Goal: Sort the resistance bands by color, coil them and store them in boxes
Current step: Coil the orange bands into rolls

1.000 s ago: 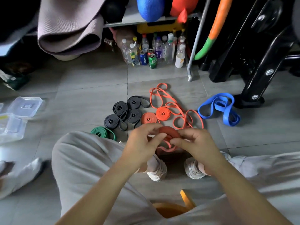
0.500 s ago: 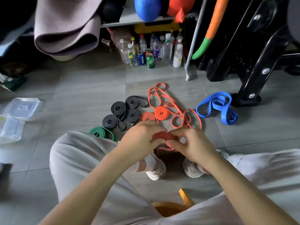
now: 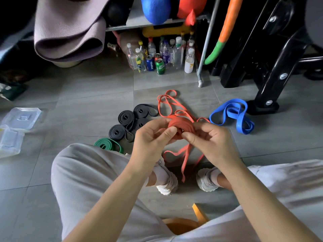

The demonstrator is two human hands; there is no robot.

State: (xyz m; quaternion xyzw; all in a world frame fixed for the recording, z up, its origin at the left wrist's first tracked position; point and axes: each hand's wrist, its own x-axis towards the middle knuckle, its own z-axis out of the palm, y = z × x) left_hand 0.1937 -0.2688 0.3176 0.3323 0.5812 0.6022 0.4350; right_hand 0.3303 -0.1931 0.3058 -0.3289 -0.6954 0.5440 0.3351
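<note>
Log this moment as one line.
step: coiling | left hand: grips orange band coil | right hand: grips same coil | tail: hangs loose

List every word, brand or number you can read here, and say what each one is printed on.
"PEPSI", running sideways: on the blue can.
Green can: the logo is too blurred to read.
Purple-labelled bottle: the characters are too small to read.
White bottle: a yellow mark, not legible.
No other text can be read.
</note>
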